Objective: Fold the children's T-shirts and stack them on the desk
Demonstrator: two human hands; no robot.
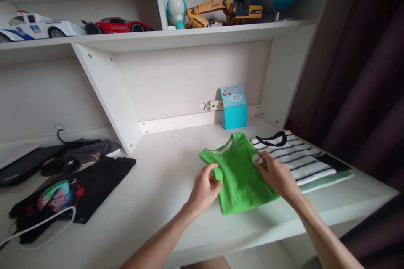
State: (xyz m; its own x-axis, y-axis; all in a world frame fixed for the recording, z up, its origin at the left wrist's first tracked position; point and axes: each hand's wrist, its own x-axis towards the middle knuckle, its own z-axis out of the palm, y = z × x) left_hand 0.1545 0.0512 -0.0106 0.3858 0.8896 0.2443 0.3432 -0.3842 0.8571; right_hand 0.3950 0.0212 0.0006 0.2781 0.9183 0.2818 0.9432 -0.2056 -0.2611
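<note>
The left hand (203, 191) and right hand (277, 175) pinch the folded sides of a green T-shirt (241, 180), soft, light and easily held there.

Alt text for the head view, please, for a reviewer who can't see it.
The left hand and right hand grip a partly folded green T-shirt on a white desk. A striped shirt lies to its right, a black shirt to its left, and toy cars sit on a shelf above.
</note>
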